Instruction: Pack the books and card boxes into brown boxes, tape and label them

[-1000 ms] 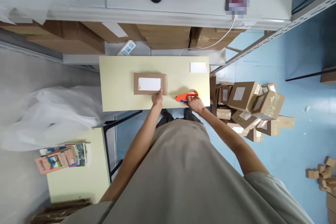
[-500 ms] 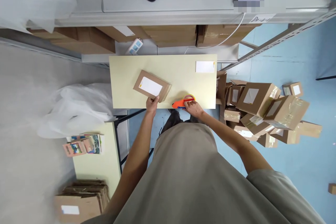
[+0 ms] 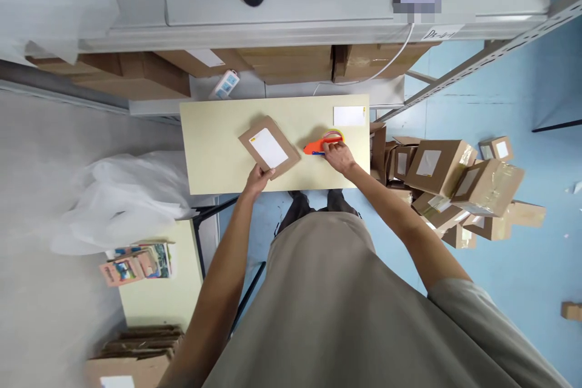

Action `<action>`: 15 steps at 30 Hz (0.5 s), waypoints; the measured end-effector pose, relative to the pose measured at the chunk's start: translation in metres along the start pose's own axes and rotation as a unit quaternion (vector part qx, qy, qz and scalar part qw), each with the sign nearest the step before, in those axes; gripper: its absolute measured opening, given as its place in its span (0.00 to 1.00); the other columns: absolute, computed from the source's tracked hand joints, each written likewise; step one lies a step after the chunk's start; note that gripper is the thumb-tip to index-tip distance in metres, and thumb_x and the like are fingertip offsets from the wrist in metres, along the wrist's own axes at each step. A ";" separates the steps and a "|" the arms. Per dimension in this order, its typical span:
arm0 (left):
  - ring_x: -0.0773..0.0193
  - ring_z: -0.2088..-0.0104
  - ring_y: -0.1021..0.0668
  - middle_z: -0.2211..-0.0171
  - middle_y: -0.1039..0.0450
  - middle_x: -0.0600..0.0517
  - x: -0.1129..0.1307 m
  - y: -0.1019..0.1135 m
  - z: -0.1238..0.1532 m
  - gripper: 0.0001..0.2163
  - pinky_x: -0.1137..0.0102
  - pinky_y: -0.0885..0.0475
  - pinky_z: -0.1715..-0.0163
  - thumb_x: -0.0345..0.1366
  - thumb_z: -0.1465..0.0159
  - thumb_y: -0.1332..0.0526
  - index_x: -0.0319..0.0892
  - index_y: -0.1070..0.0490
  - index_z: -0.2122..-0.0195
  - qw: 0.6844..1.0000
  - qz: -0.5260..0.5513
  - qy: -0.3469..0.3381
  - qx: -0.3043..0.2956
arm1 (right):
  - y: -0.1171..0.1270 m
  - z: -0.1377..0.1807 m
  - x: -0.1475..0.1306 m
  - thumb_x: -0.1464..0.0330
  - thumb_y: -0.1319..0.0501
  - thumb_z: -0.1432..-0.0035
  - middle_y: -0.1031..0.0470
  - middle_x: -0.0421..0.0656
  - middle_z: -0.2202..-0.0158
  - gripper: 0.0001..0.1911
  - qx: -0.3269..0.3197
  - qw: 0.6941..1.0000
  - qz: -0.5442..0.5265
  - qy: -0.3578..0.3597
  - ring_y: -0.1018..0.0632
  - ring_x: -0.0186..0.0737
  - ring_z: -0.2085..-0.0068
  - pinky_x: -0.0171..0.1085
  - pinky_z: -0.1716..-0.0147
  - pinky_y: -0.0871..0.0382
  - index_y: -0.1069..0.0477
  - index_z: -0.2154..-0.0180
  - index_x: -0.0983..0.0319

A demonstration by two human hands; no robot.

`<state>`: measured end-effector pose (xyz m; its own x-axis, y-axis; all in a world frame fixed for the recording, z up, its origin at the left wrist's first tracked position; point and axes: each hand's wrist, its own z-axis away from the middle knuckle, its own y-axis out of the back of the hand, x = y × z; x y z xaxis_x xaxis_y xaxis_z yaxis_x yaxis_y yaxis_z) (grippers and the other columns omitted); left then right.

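Note:
My left hand (image 3: 257, 180) grips the lower corner of a flat cardboard box (image 3: 285, 147) that carries a white label (image 3: 269, 147). The box is turned at an angle over the pale yellow table (image 3: 209, 145). To its right, my right hand (image 3: 339, 156) is closed around an orange tape dispenser (image 3: 313, 148) with a roll of tape at its back end. The dispenser's front end points left, toward the box, with a small gap between them. Near the table's far right corner lies a white label sheet (image 3: 349, 116).
Cardboard boxes (image 3: 439, 163) are piled on the floor at right. Behind the table stands a grey shelf with larger boxes (image 3: 291, 65) and a power strip (image 3: 225, 84). At left are white plastic wrap (image 3: 122, 194), books (image 3: 139, 264) and stacked flat cartons (image 3: 130, 364).
My right hand has carried the tape dispenser away from the table's front edge, farther onto the table. The cardboard box has turned clockwise in my left hand. The view has shifted slightly.

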<state>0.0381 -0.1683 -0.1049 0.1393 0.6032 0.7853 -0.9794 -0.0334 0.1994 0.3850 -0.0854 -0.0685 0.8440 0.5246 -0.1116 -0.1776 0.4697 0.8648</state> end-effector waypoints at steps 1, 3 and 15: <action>0.42 0.39 0.17 0.42 0.16 0.39 0.003 0.004 -0.004 0.32 0.48 0.24 0.33 0.47 0.45 0.22 0.41 0.25 0.42 1.000 -0.003 -0.001 -0.016 | 0.002 -0.009 -0.003 0.66 0.50 0.18 0.17 0.70 0.44 0.28 -0.003 1.000 0.007 0.014 0.16 0.62 0.41 0.54 0.36 0.31 0.40 0.29 0.80; 0.43 0.39 0.17 0.40 0.17 0.39 0.009 0.011 -0.011 0.39 0.46 0.24 0.33 0.43 0.45 0.23 0.42 0.29 0.33 0.999 -0.011 -0.005 -0.042 | 0.004 -0.019 -0.008 0.69 0.50 0.19 0.16 0.68 0.43 0.26 -0.012 0.999 0.021 0.034 0.16 0.61 0.41 0.54 0.36 0.30 0.39 0.29 0.79; 0.32 0.15 0.62 0.15 0.58 0.32 0.075 -0.031 -0.049 0.43 0.35 0.68 0.19 0.54 0.29 0.33 0.34 0.41 0.20 0.960 -0.265 -0.028 0.087 | 0.003 -0.014 -0.105 0.80 0.50 0.27 0.16 0.70 0.45 0.26 -0.041 0.985 0.025 0.168 0.14 0.63 0.42 0.60 0.37 0.25 0.31 0.33 0.81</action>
<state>0.0717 -0.0828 -0.0805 0.6242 0.5287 0.5752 -0.7296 0.1310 0.6713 0.2886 -0.1288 -0.0608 0.6200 0.7475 -0.2386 -0.2662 0.4864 0.8322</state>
